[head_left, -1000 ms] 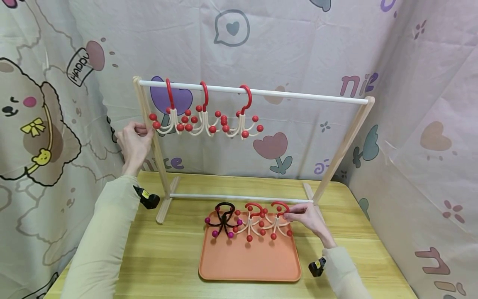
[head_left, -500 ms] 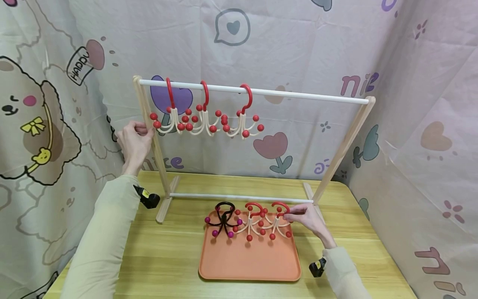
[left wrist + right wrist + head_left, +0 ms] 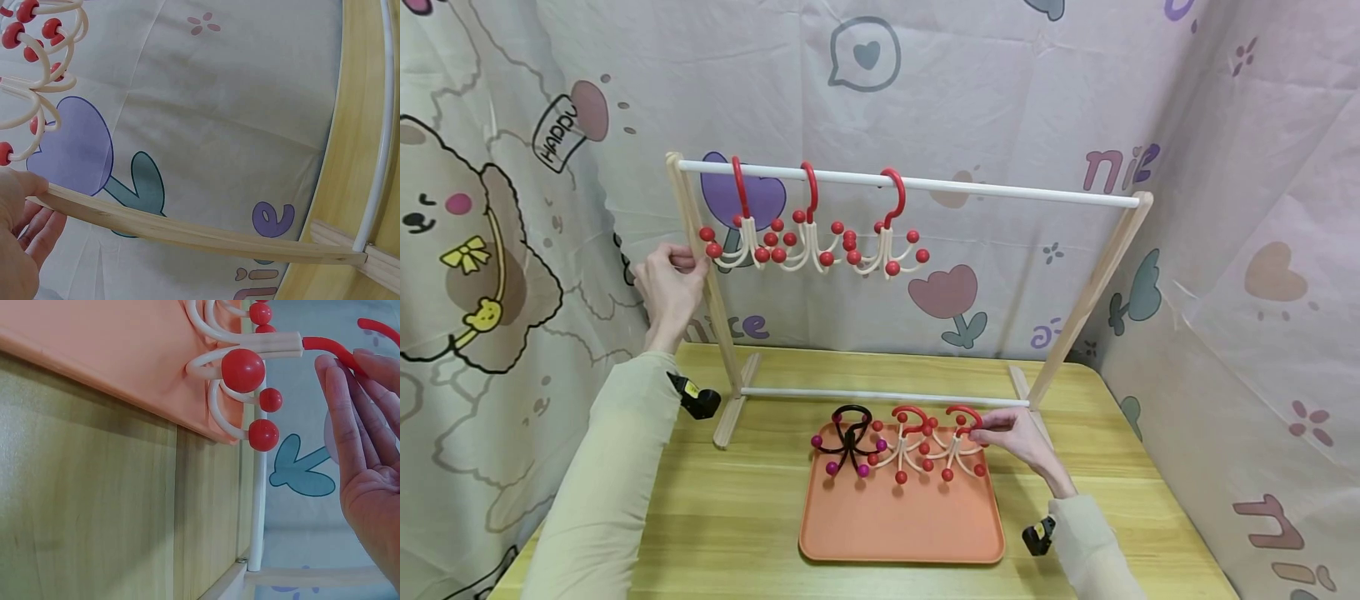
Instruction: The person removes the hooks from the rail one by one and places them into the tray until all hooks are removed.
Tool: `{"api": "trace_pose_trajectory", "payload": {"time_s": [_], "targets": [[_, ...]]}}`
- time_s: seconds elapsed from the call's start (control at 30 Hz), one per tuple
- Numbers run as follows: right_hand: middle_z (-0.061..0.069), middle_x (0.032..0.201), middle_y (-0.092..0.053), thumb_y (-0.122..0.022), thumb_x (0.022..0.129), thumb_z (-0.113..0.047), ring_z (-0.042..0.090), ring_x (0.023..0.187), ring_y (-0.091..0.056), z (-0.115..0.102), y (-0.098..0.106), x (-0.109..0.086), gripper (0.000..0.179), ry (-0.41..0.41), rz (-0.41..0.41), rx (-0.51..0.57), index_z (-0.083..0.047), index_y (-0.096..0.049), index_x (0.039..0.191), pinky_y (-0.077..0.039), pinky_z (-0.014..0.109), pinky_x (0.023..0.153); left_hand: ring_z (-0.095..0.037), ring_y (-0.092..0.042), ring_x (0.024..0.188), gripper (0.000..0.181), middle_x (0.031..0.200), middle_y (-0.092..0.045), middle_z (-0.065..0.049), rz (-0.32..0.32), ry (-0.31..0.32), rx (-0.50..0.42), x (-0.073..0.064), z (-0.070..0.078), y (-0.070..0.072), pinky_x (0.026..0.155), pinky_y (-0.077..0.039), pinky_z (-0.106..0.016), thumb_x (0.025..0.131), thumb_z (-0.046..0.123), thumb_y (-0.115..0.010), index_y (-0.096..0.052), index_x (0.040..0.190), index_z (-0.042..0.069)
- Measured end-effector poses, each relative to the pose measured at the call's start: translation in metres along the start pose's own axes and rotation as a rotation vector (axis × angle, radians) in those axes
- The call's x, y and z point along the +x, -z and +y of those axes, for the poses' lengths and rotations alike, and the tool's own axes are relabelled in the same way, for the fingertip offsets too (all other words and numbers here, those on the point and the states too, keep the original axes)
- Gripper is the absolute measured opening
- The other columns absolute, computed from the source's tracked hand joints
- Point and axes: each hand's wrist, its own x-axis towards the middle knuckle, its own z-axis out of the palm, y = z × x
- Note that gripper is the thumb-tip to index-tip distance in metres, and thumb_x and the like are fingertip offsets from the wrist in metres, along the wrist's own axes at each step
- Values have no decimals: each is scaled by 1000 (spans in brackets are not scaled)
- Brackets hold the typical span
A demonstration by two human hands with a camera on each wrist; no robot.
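Note:
My left hand (image 3: 672, 287) grips the left wooden post (image 3: 156, 226) of a hanging rack, thumb on one side and fingers on the other. With thumb and fingers my right hand (image 3: 1017, 435) pinches the red hook of a claw hanger (image 3: 269, 345), whose cream arms end in red balls. That hanger stands at the right back of an orange tray (image 3: 901, 525). Beside it are a second red-and-cream claw hanger (image 3: 902, 450) and a black claw hanger (image 3: 849, 442) with magenta balls. Three red-hooked claw hangers (image 3: 811, 237) hang from the left part of the white top rail (image 3: 1000, 191).
The rack stands on a wooden table (image 3: 737, 517), with a white lower bar (image 3: 880, 397) just behind the tray. Its right post (image 3: 1090, 300) rises beyond my right hand. A printed curtain (image 3: 985, 92) encloses the back and sides.

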Motion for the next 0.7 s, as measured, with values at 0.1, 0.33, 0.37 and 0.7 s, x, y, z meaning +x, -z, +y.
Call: {"api": "trace_pose_trajectory", "payload": {"time_s": [0.1,0.33,0.37,0.7], "targets": [[20,91,-77,-77,85,-4,18,81,-77,0,0,0,26,5,-3,-10,15,-70,102,-62,35,75,-31,-56,98,24,99,-71,-24,-3,2,6,0,0,0,98,-36,-43,90,16,-66,-69,105,-3],[21,93,-77,-77,85,-4,17,82,-77,1,1,0,27,14,-9,-13,15,-70,103,-62,35,75,-31,-56,99,25,97,-71,-23,-7,9,8,0,0,0,98,-36,-44,90,16,-66,-69,105,-3],[20,93,-77,-77,85,-4,17,82,-77,1,1,0,28,10,-10,-12,15,-70,103,-62,34,75,-31,-56,100,25,96,-71,-21,-8,12,7,0,0,0,99,-36,-44,90,16,-66,-69,105,-3],[25,99,-75,-77,85,-5,8,82,-75,-1,4,1,31,9,-10,-20,14,-69,108,-62,35,75,-33,-53,106,24,92,-68,-16,-18,19,-4,0,0,1,103,-33,-46,90,16,-66,-68,104,-3]]}}
